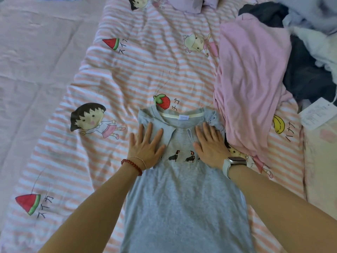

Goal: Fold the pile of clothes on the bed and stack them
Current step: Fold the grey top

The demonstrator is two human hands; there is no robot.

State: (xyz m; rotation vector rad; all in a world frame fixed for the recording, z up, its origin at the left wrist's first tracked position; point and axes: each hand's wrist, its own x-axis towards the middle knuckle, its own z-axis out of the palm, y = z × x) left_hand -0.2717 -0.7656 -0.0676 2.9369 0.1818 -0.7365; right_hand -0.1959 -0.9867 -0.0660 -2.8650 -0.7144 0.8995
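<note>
Both hands spread flat: left hand [145, 146] and right hand [211, 147] press grey shirt [182, 198] near bed's [127, 73] front edge.

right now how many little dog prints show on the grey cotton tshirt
2 whole: one dog nearer the left hand, one dog nearer the right hand; both hands may hide more.

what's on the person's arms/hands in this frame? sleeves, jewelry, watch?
Both forearms are bare, no sleeves in view. The left hand has a red bead bracelet and a thin pale string bracelet at the wrist. The right hand has a smartwatch with a rounded rectangular dark face and a white band.
</note>
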